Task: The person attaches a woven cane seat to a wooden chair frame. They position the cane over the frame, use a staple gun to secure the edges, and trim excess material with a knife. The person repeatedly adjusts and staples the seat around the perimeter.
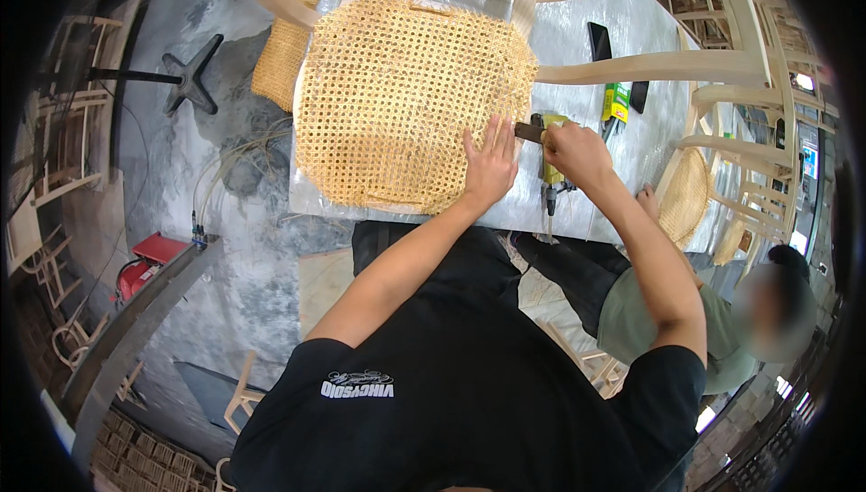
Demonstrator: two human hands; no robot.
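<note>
A woven cane seat panel (397,100), honey-coloured with open mesh, spans a pale wooden chair frame (649,68) on the table. My left hand (492,165) lies flat on the cane near its right edge, fingers stretched out. Beside it, my right hand (577,156) is closed around a flat dark brown tool (529,132) whose end points left at the seat's rim. The exact kind of tool cannot be made out. A yellow-green power drill (552,172) lies on the table, partly hidden by my right hand.
The film-covered table (622,185) bears a green-yellow package (616,100) and a black flat object (599,41). Another cane piece (275,68) is at the left. A co-worker (649,312) sits close on the right, near more chair frames (740,145). A red machine (149,262) is at left.
</note>
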